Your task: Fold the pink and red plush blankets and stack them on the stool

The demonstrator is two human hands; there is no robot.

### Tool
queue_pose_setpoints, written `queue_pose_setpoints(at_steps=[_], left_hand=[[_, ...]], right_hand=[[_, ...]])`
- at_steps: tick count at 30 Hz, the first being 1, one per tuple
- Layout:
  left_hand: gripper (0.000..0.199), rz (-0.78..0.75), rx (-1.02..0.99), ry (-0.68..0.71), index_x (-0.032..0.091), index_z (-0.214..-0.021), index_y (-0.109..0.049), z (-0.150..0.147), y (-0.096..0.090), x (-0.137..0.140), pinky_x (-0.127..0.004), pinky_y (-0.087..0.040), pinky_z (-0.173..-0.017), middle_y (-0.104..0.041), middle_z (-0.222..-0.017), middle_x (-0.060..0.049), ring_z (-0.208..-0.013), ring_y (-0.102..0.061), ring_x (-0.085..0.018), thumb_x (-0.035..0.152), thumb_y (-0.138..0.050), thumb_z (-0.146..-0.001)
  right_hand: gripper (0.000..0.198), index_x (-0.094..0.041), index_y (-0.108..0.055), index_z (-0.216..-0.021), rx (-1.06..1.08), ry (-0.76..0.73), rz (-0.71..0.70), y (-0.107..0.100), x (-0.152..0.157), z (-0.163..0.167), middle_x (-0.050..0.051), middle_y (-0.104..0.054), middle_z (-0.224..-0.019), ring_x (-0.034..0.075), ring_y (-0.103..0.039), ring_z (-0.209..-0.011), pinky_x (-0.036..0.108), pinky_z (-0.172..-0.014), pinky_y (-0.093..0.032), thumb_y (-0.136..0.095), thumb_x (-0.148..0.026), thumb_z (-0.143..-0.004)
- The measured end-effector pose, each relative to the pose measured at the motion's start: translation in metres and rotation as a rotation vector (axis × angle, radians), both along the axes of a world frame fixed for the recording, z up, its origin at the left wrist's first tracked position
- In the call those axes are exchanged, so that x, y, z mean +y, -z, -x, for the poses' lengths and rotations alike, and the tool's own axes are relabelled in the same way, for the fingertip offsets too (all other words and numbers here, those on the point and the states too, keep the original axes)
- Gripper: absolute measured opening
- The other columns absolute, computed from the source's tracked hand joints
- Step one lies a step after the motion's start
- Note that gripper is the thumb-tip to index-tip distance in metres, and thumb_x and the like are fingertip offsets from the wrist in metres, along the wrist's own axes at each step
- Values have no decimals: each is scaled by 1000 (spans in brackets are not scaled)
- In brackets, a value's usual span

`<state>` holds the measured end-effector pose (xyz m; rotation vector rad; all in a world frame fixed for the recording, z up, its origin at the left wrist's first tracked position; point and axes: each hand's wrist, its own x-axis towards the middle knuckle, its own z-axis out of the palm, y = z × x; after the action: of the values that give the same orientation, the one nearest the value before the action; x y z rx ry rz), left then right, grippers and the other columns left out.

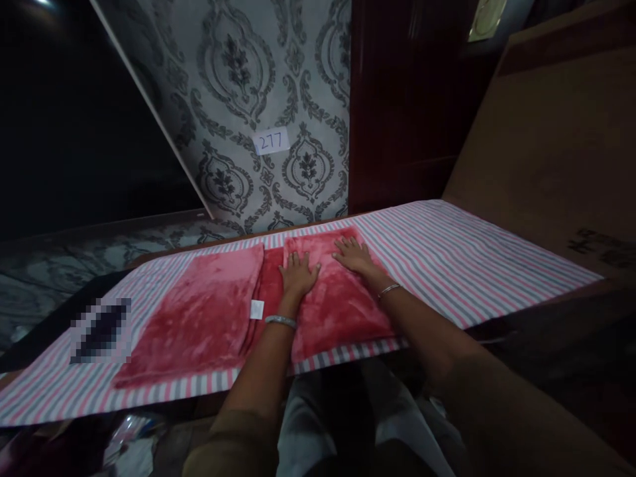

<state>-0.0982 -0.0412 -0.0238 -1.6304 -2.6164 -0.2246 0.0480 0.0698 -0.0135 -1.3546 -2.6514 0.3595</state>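
A plush red-pink blanket (199,311) lies on the table, with its left and right parts folded inward and a darker strip between them. My left hand (299,275) rests flat with fingers spread near the inner edge of the right folded part. Further right, my right hand (354,255) presses flat on the same part, close to its far right corner, fingers apart. A small white label (256,309) shows at the inner edge of the left folded part. Neither hand grips the fabric.
A striped pink, grey and white cloth (437,245) covers the table. A large cardboard box (556,146) stands at the right end. Behind are a patterned wall with a paper marked 277 (271,140) and a dark red door (397,99). A large dark screen (74,119) stands at left.
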Motion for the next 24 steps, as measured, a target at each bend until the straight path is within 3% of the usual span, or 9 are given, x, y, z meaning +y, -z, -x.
queue_pose_setpoints(at_steps=[3,9,14,18,24], left_hand=[[72,-11,-13,-3,22,-156,-31,0,0,1,-66,-25,-116,-26,-164,-16,-152,-22,-33,60,-24,-96],[70,-34,-17,9,23,-156,-32,0,3,1,-66,-24,-116,-27,-164,-16,-152,-22,-33,59,-26,-96],[67,42,-53,30,20,-154,-35,-7,-19,-5,-68,-17,-118,-28,-163,-18,-152,-22,-33,54,-28,-97],[65,32,-49,88,21,-152,-40,-19,-30,-34,-63,-14,-121,-29,-163,-15,-153,-20,-32,54,-34,-97],[66,83,-91,183,28,-157,-28,-28,0,-90,-62,-11,-122,-15,-168,-7,-156,-7,-29,56,-33,-98]], right_hand=[[64,-29,-28,-159,30,-17,-70,0,-22,-21,9,-24,-166,35,-18,-153,62,-117,-21,-31,-56,-101],[64,-30,-31,-158,-41,-30,-147,29,-62,-65,7,-22,-167,33,-14,-154,62,-116,-22,-29,-58,-101],[63,-29,-30,-158,-52,-28,-179,36,-61,-65,7,-21,-167,32,-14,-154,63,-116,-24,-31,-55,-101],[62,-28,-32,-157,-17,-19,-187,36,-62,-64,8,-23,-167,32,-15,-153,63,-116,-24,-32,-54,-100],[63,-28,-31,-157,-5,-13,-156,37,-63,-64,7,-22,-167,32,-14,-154,64,-117,-21,-32,-54,-100]])
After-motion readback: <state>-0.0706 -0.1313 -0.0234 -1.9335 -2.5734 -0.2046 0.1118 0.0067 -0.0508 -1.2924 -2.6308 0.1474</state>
